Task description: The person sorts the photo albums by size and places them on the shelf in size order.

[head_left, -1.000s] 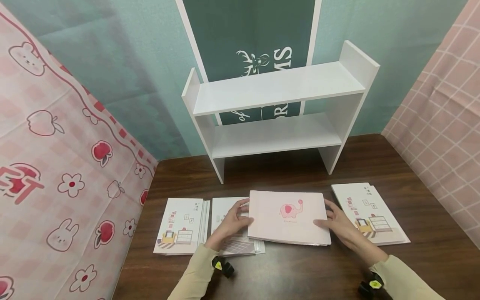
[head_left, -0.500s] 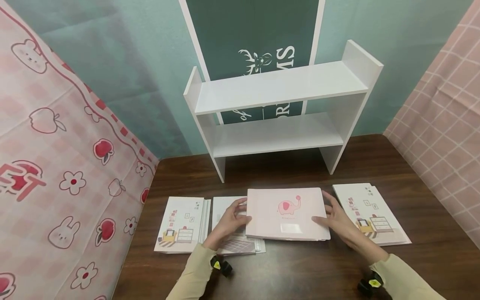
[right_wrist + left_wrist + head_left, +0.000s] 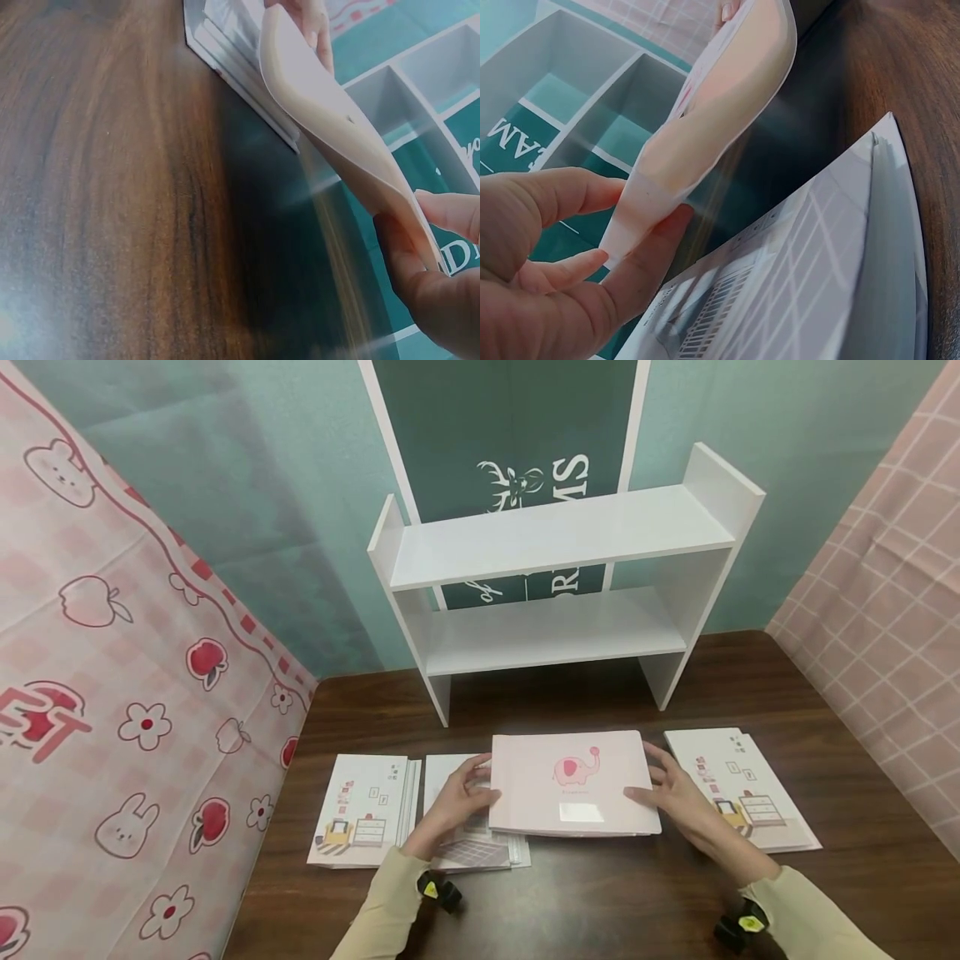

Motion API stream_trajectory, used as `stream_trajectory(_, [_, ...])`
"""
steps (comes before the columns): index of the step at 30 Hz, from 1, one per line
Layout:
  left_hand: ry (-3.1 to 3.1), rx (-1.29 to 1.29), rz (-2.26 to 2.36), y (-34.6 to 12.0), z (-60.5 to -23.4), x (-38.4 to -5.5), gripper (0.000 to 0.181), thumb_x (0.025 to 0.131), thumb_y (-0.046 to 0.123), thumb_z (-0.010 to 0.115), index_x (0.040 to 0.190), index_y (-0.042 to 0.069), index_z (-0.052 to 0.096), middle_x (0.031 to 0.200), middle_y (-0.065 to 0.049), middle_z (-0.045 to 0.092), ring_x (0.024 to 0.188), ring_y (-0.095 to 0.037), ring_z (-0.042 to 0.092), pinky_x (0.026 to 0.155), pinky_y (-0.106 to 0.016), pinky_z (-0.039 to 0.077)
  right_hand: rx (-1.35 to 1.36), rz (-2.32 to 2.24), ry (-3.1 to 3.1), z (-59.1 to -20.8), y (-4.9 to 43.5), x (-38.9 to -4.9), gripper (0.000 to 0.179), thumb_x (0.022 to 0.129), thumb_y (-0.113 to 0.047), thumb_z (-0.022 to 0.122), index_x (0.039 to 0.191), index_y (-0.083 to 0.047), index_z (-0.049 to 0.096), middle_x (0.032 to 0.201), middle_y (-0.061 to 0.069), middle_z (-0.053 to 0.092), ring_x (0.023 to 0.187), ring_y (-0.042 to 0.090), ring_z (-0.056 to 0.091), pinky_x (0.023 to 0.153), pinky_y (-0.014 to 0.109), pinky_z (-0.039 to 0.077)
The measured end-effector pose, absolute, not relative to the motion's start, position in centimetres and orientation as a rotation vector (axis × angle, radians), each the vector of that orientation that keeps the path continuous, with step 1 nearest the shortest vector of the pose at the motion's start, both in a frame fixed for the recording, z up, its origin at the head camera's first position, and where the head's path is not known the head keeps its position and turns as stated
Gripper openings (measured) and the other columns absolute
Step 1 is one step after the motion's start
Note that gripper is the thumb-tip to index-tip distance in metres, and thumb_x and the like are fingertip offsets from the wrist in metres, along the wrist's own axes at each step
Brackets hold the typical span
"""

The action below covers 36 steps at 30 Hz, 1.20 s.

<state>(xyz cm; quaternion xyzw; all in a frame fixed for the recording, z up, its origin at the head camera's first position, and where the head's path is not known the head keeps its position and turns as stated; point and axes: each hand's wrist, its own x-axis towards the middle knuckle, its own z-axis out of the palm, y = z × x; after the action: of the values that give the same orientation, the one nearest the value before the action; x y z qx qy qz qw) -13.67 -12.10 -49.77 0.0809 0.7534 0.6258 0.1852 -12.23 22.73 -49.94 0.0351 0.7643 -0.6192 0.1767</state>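
A pale pink booklet (image 3: 573,802) with a red-pink elephant printed on its glossy cover is held above the table. At its left end my left hand (image 3: 456,797) grips it between thumb and fingers. My right hand (image 3: 678,797) grips the opposite end, thumb on the cover. Seen from its edge in the left wrist view, the booklet (image 3: 735,82) bows slightly between the hands. Beneath its left end and my left hand lies a white book (image 3: 476,852) with a grey grid pattern, partly hidden.
A white two-tier shelf (image 3: 562,539) stands at the back of the brown wooden table (image 3: 585,910). White picture-cover books (image 3: 367,810) are stacked at the left, and similar books (image 3: 742,789) lie at the right beside my right hand. Patterned cloth (image 3: 150,652) hangs along the left side.
Both hands have raised the pink booklet a little and moved it slightly back and left. Its front edge has shifted away from me, and a bright reflection now shows on the cover.
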Motion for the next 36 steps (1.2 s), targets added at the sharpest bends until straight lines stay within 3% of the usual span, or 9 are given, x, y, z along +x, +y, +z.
stream_trajectory(6, [2.139, 0.177, 1.743, -12.3, -50.2, -13.8, 0.063, 0.086, 0.011, 0.065, 0.141, 0.009, 0.035, 0.131, -0.023, 0.045, 0.1, -0.028, 0.062, 0.081, -0.035, 0.054, 0.107, -1.753, 2.161, -49.9, 22.7, -12.4, 0.1, 0.081, -0.026, 0.071, 0.149, -0.011, -0.001, 0.142, 0.029, 0.031, 0.11, 0.027, 0.055, 0.079, 0.024, 0.048])
stream_trajectory(11, [2.122, 0.163, 1.754, -12.2, -48.3, -13.2, 0.063, 0.085, 0.008, 0.064, 0.141, 0.006, 0.035, 0.131, -0.024, 0.045, 0.098, -0.027, 0.062, 0.081, -0.036, 0.054, 0.119, -1.744, 2.165, -49.8, 22.7, -12.4, 0.097, 0.082, -0.028, 0.071, 0.149, -0.008, 0.004, 0.144, 0.027, 0.03, 0.109, 0.026, 0.057, 0.079, 0.023, 0.049])
stream_trajectory(15, [2.133, 0.147, 1.752, -12.1, -47.1, -12.8, 0.062, 0.085, 0.007, 0.064, 0.14, 0.003, 0.036, 0.129, -0.025, 0.046, 0.096, -0.025, 0.064, 0.081, -0.037, 0.054, 0.137, -1.709, 2.169, -49.5, 22.7, -12.4, 0.093, 0.083, -0.031, 0.069, 0.148, -0.002, 0.009, 0.146, 0.027, 0.027, 0.118, 0.032, 0.051, 0.085, 0.024, 0.049])
stream_trajectory(21, [2.148, 0.115, 1.753, -12.6, -48.6, -13.5, 0.06, 0.084, 0.012, 0.067, 0.138, 0.006, 0.041, 0.13, -0.023, 0.048, 0.094, -0.025, 0.065, 0.082, -0.039, 0.053, 0.148, -1.699, 2.143, -48.9, 22.5, -12.4, 0.09, 0.085, -0.031, 0.067, 0.146, 0.003, 0.01, 0.146, 0.029, 0.026, 0.126, 0.037, 0.043, 0.096, 0.033, 0.045])
stream_trajectory(28, [2.108, 0.059, 1.768, -13.0, -49.6, -13.8, 0.06, 0.082, 0.023, 0.07, 0.135, 0.009, 0.047, 0.13, -0.018, 0.051, 0.103, -0.023, 0.06, 0.086, -0.038, 0.051, 0.14, -1.733, 2.109, -48.6, 22.4, -12.5, 0.089, 0.086, -0.029, 0.066, 0.146, 0.004, 0.01, 0.146, 0.028, 0.026, 0.126, 0.036, 0.042, 0.094, 0.03, 0.046])
stream_trajectory(36, [1.945, -0.003, 1.881, -13.1, -49.8, -13.7, 0.06, 0.081, 0.017, 0.071, 0.133, 0.003, 0.047, 0.129, -0.019, 0.051, 0.1, -0.022, 0.062, 0.083, -0.036, 0.053, 0.129, -1.769, 2.077, -48.5, 22.4, -12.6, 0.087, 0.086, -0.026, 0.067, 0.145, 0.004, 0.011, 0.144, 0.029, 0.029, 0.117, 0.027, 0.052, 0.087, 0.025, 0.049])
